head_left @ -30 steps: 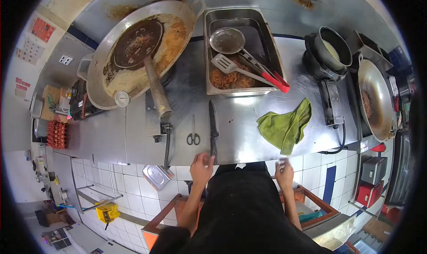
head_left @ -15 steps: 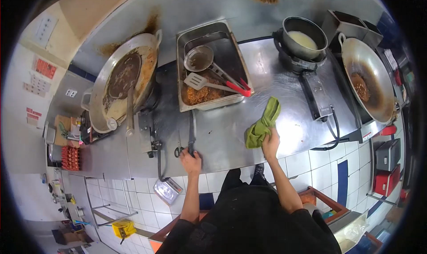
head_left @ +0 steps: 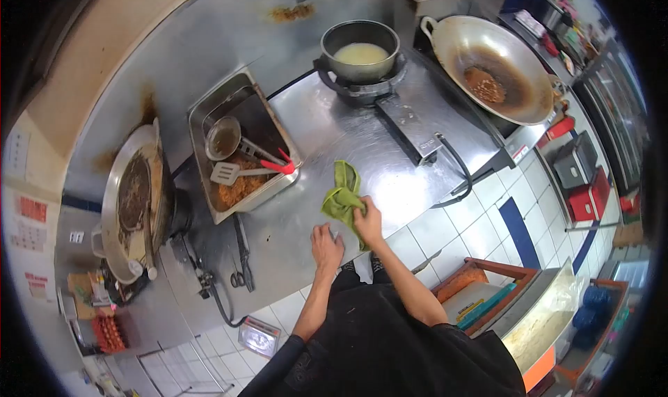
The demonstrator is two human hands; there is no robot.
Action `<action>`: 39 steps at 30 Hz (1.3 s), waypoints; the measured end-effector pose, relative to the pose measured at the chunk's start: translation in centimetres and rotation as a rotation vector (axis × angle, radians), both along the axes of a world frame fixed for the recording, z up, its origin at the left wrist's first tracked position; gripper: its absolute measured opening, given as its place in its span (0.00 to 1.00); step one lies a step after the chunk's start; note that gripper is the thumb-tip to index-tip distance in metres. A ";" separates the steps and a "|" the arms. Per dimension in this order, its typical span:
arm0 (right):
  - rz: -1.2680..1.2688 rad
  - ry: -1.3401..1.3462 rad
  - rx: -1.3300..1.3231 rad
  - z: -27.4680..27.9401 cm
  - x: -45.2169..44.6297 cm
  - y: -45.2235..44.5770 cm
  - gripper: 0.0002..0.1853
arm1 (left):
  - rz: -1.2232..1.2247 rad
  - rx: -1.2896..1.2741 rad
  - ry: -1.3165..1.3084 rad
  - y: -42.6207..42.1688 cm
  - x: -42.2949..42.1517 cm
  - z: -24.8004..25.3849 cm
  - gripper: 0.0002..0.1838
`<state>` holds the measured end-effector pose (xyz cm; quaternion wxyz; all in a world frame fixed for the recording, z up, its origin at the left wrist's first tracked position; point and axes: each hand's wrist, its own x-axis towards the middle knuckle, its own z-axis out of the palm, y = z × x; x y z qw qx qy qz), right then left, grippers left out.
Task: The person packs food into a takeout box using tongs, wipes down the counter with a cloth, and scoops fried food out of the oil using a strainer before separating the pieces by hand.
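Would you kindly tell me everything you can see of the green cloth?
The green cloth looks like soft fabric, plain, creased and bunched, one end spread away from the person, another trailing towards the worktop's near edge. It lies on the metal worktop, its near part gripped by the right hand. The left hand is close beside it.

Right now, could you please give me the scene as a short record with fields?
left hand: open, beside the cloth
right hand: gripping the green cloth
surface: steel counter
tray: metal, holding a strainer and slotted spatula
tools on counter: knife and scissors, close together
pot: pale liquid inside, on a burner
right-hand wok: brown residue, near the pot
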<state>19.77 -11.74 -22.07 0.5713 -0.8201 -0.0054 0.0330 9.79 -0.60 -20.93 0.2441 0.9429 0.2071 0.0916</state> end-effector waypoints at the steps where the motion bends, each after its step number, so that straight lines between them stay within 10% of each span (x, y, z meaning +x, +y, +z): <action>1: -0.021 -0.188 -0.069 -0.2 -0.4 0.9 0.12 | -0.024 -0.006 -0.007 -0.1 -0.8 -0.8 0.21; 6: 0.564 -0.014 -0.122 4.9 0.9 0.7 0.15 | 0.014 -0.216 0.032 1.9 -3.2 -1.8 0.05; 10: -0.056 -0.216 -0.405 5.0 4.5 -3.7 0.14 | 0.137 -0.356 -0.017 4.3 -4.8 -2.6 0.04; 13: -0.001 -0.281 -0.698 -0.3 6.5 -6.5 0.10 | 0.202 -0.305 -0.157 6.7 -6.8 -2.5 0.03; 21: 0.069 -0.018 -0.228 -2.9 5.5 -6.4 0.07 | 0.132 -0.384 -0.268 8.4 -1.4 -0.6 0.08; 25: 0.034 0.474 0.823 1.4 5.0 -13.2 0.14 | -0.105 -0.751 -0.216 -4.6 8.6 5.2 0.07; 39: -1.030 -0.126 0.509 15.6 -3.0 -58.5 0.06 | -1.223 -1.115 0.742 -62.4 20.9 12.8 0.07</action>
